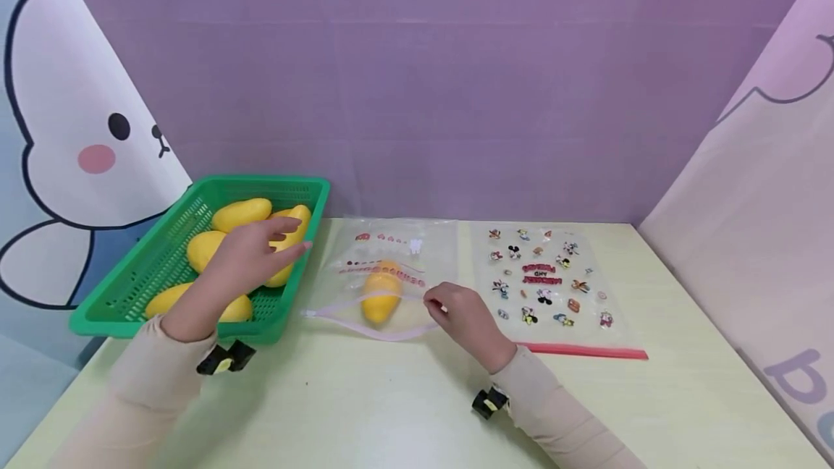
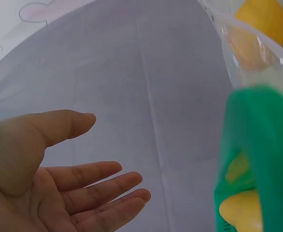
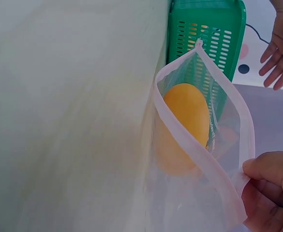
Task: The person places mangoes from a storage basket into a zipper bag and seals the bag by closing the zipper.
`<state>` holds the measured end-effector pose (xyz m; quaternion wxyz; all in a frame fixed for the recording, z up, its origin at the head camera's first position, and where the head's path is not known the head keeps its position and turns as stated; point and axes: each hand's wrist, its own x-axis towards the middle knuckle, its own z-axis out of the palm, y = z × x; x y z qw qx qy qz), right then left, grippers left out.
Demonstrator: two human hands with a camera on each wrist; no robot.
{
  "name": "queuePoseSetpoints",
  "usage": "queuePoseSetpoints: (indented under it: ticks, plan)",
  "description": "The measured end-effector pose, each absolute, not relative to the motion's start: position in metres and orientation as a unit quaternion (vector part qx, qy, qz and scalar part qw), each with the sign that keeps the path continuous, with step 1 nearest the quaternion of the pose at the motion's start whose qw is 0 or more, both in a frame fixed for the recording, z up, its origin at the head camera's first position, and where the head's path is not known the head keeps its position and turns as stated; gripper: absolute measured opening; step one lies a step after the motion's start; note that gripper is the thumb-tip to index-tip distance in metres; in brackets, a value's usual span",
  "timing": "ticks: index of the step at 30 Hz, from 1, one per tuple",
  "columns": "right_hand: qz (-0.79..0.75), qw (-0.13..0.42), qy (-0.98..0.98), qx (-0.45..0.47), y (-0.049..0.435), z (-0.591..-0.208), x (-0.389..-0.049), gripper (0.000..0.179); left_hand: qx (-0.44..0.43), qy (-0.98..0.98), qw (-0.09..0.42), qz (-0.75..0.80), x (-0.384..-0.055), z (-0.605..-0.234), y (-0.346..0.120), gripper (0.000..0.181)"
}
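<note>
A clear zip bag (image 1: 417, 237) with a pale pink zip edge lies on the table, its mouth spread apart. Inside it rests one yellow mango (image 1: 381, 291), also visible through the mouth in the right wrist view (image 3: 186, 116). My right hand (image 1: 468, 320) pinches the right corner of the zip edge between thumb and fingers. Above the green basket (image 1: 319, 216) hovers my left hand (image 1: 250, 255), fingers extended and thumb apart, holding nothing. Several yellow mangoes (image 1: 242, 214) lie in the basket; the left hand partly hides some of them.
Right of the open bag lies a second clear zip bag (image 1: 589, 252) with cartoon prints and a red zip strip (image 1: 586, 351). A purple backdrop (image 1: 456, 93) stands behind the pale table (image 1: 365, 411). Printed cloths flank both sides.
</note>
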<state>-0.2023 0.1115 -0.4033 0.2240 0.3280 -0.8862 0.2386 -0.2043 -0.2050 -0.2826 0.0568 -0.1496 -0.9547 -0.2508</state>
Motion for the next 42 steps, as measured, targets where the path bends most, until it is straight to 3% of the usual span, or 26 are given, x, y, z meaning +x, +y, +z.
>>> queuePoseSetpoints:
  ticks: [18, 29, 42]
  plan:
    - [0.235, 0.221, -0.888, 0.326, 0.112, -0.402, -0.2, 0.007, -0.141, -0.958, 0.064, -0.24, -0.23, -0.28, -0.228, 0.051]
    - [0.239, 0.213, -0.892, 0.321, 0.11, -0.4, -0.199, 0.009, -0.122, -0.959, 0.006, -0.254, -0.248, -0.283, -0.245, 0.062]
    - [0.244, 0.208, -0.893, 0.318, 0.111, -0.401, -0.2, 0.008, -0.106, -0.959, -0.011, -0.263, -0.259, -0.283, -0.25, 0.069]
